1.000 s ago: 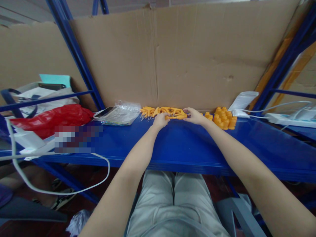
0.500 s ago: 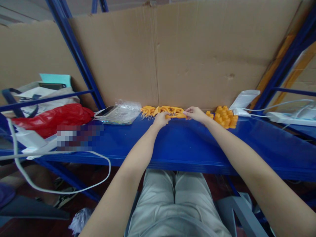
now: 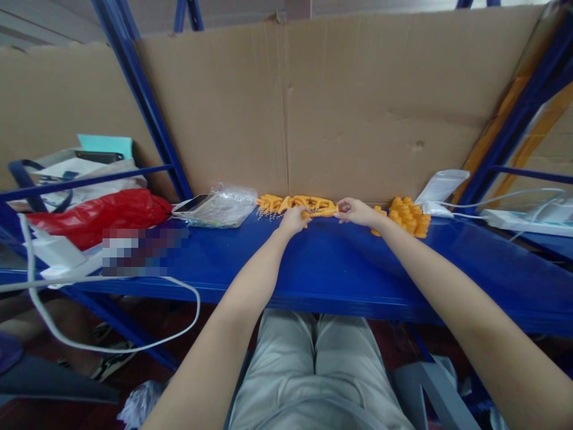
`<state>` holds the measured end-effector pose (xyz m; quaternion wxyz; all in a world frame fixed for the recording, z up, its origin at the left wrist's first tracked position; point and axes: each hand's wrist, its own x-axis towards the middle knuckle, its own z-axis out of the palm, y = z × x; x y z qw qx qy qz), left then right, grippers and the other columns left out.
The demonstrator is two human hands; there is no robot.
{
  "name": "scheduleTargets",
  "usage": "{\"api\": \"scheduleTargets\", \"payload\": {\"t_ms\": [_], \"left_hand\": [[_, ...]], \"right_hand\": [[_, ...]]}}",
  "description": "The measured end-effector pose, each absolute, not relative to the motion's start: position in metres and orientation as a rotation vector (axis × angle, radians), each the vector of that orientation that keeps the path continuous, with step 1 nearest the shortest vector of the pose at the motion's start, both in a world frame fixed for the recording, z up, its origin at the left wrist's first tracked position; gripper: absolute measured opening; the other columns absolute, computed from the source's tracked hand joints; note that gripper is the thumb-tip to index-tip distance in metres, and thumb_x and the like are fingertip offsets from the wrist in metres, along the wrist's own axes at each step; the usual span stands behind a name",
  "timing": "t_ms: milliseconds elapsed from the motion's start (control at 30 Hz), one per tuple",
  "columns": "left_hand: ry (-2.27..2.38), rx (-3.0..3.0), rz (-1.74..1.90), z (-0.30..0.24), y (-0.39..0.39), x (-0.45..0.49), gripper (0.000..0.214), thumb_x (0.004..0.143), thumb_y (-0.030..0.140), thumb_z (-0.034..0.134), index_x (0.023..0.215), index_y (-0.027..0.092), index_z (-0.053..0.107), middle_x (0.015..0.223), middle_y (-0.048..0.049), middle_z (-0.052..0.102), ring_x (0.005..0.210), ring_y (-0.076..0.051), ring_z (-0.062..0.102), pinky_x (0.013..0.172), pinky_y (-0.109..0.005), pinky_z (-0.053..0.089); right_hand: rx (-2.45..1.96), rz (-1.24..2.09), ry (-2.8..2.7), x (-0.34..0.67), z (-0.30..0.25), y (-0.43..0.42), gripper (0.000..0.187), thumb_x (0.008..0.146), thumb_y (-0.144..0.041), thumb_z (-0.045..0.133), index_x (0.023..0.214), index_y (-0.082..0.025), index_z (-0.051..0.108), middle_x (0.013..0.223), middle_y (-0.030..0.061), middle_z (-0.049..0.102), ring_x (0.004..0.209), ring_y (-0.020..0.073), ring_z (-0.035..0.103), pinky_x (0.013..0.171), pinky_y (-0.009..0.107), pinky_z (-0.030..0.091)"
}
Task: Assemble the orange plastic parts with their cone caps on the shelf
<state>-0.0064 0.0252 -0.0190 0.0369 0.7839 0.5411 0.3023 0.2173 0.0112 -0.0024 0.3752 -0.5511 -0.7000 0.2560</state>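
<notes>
Both my arms reach across a blue shelf (image 3: 313, 263) to its back edge. My left hand (image 3: 294, 220) is closed, its fingers on the near side of a row of flat orange plastic pieces (image 3: 295, 203) with small metal chains. My right hand (image 3: 356, 211) pinches the right end of the same row of orange pieces. A cluster of orange blocks (image 3: 408, 216) lies just right of my right hand, partly hidden by my wrist.
A cardboard wall (image 3: 340, 101) backs the shelf. A clear plastic bag (image 3: 221, 205) over a phone lies left of the pieces. Further left are a red bag (image 3: 98, 216) and a white cable (image 3: 111, 310). A white pouch (image 3: 441, 185) and a power strip (image 3: 528, 220) sit right.
My right hand has pulled slightly back from the row, still pinching its right end. The view has shifted a little; my left hand stays where it was.
</notes>
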Motion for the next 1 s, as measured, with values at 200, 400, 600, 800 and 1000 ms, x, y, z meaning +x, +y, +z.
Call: {"api": "scheduleTargets", "payload": {"t_ms": [200, 400, 600, 800, 1000], "left_hand": [[1.631, 2.429, 0.914, -0.017, 0.021, -0.004, 0.027, 0.083, 0.017, 0.07, 0.11, 0.018, 0.075, 0.108, -0.0072, 0.076, 0.107, -0.024, 0.07, 0.1, -0.034, 0.052], [1.626, 2.407, 0.923, -0.016, 0.018, -0.003, 0.028, 0.083, 0.015, 0.07, 0.11, 0.017, 0.075, 0.108, -0.0084, 0.076, 0.107, -0.024, 0.07, 0.099, -0.033, 0.052], [1.623, 2.398, 0.91, -0.016, 0.017, -0.002, 0.027, 0.083, 0.018, 0.07, 0.11, 0.018, 0.075, 0.107, -0.0075, 0.076, 0.107, -0.024, 0.071, 0.102, -0.033, 0.051], [1.646, 2.412, 0.918, -0.017, 0.017, -0.002, 0.027, 0.084, 0.02, 0.07, 0.11, 0.019, 0.075, 0.109, -0.0081, 0.076, 0.108, -0.025, 0.071, 0.101, -0.035, 0.052], [1.625, 2.433, 0.911, -0.017, 0.018, -0.003, 0.026, 0.084, 0.019, 0.069, 0.109, 0.02, 0.076, 0.107, -0.007, 0.076, 0.106, -0.024, 0.07, 0.102, -0.034, 0.051]], "right_hand": [[-1.327, 0.68, -1.669, 0.221, -0.021, 0.01, 0.028, 0.084, -0.015, 0.075, 0.11, -0.015, 0.065, 0.098, 0.0089, 0.072, 0.063, 0.012, 0.07, 0.06, 0.023, 0.06], [-1.295, 0.65, -1.681, 0.224, -0.029, 0.013, 0.033, 0.083, -0.019, 0.076, 0.114, -0.017, 0.064, 0.098, 0.0082, 0.072, 0.062, 0.0118, 0.07, 0.058, 0.022, 0.06], [-1.361, 0.62, -1.652, 0.22, -0.028, 0.008, 0.038, 0.082, -0.019, 0.077, 0.118, -0.014, 0.064, 0.109, 0.0125, 0.071, 0.063, 0.0129, 0.071, 0.065, 0.026, 0.061], [-1.378, 0.646, -1.653, 0.219, -0.024, 0.001, 0.035, 0.084, -0.031, 0.078, 0.112, -0.013, 0.066, 0.103, 0.0128, 0.073, 0.06, 0.0122, 0.07, 0.062, 0.024, 0.057], [-1.411, 0.706, -1.652, 0.216, -0.019, -0.004, 0.021, 0.092, -0.036, 0.069, 0.09, -0.015, 0.063, 0.074, 0.0041, 0.071, 0.053, 0.0099, 0.064, 0.051, 0.018, 0.047]]}}
